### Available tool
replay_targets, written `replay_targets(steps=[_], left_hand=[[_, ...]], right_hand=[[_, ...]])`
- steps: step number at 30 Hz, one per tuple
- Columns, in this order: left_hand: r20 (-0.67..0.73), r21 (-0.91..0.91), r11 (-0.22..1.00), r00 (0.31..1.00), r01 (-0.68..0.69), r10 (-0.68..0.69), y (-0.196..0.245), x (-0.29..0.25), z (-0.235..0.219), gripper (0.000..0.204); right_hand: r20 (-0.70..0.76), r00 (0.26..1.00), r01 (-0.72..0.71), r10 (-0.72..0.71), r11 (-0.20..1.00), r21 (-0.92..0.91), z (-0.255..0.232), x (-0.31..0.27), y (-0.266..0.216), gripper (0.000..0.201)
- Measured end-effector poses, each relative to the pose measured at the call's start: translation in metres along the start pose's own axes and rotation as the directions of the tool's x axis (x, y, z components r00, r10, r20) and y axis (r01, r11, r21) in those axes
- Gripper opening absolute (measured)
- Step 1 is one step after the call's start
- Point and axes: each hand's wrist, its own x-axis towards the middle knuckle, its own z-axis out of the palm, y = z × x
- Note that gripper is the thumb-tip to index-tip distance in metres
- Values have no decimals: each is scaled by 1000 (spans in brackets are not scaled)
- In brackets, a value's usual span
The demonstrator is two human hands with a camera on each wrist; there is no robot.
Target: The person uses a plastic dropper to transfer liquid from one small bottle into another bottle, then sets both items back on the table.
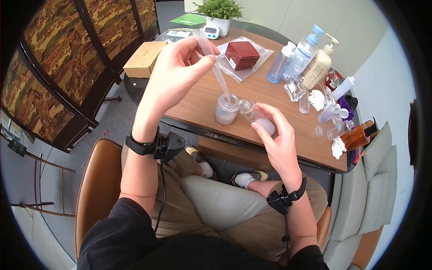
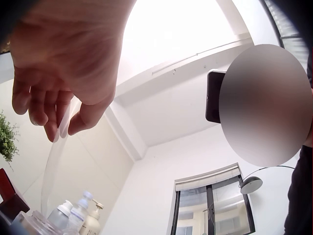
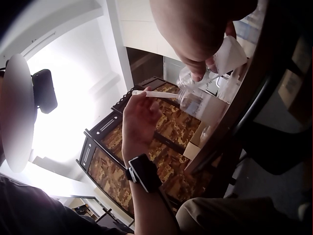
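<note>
My left hand (image 1: 173, 76) pinches a translucent plastic dropper (image 1: 219, 77) near its upper end, between thumb and fingers. The dropper slants down, its tip at the mouth of a clear open jar (image 1: 226, 116) with whitish contents near the table's front edge. My right hand (image 1: 282, 139) grips a small clear bottle (image 1: 253, 113) with white contents, thumb on the near side. This bottle leans left, its open neck right at the jar's rim. From the right wrist view, the dropper (image 3: 159, 94) and jar (image 3: 193, 104) show behind the tilted bottle (image 3: 230, 56).
A dark red box (image 1: 243, 56) lies on a clear plastic bag behind the jar. Pump bottles (image 1: 318, 67), small vials and an amber bottle (image 1: 358, 136) crowd the right side. A cardboard box (image 1: 143, 60), timer (image 1: 210, 31) and potted plant (image 1: 219, 18) stand at left and back.
</note>
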Motion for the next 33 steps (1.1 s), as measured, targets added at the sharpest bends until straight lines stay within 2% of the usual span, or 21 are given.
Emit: replay_targets(steps=[3,8,11,23,33], left_hand=[[51,-18,1000,999,-2,3,-1,0,6,24],[128,87,995,990,53,-64,5,-2,10,24],[148,154,988,988,30,-53,8,-4,12,25],[260,261,964,957,57,-127,4,-4,20,24],[278,308,951,955,17,-107,4,-3,19,26]], right_hand=[[-11,1000,9,-9,1000,4,1,0,-1,40],[-43,999,20,-19,1000,8,3,-1,1,39],[-50,998,26,-27,999,-23,4,-2,0,39],[-81,996,22,-23,1000,-14,7,-3,5,36],[-100,995,-7,11,999,41,10,-5,10,35]])
